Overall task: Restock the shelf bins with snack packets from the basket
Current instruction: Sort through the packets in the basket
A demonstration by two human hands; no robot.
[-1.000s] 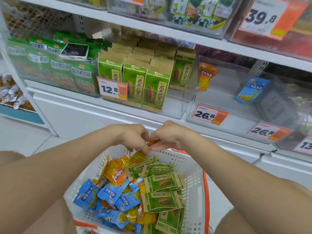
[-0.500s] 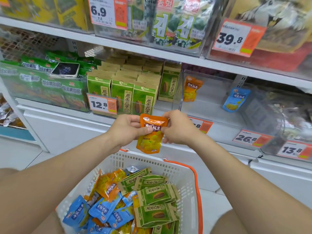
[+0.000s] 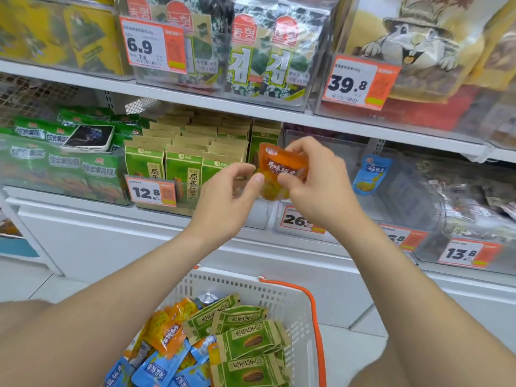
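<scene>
Orange snack packet (image 3: 282, 170) mid-frame, upright, label toward camera, raised level with clear bin (image 3: 346, 155) just behind it, likely its slot. Right hand (image 3: 321, 188) pinches packet's right side, thumb in front, fingers behind. Left hand (image 3: 227, 196) half curled, thumb tip at packet's left edge; gripping or only steadying, cannot tell. Basket (image 3: 279, 286) lower centre, full of packets, close below for short reaches.

Bare along both forearms (image 3: 139, 289) to the left hand (image 3: 223, 202) and right hand (image 3: 321, 188), bare at both knees (image 3: 25, 311) too.
</scene>
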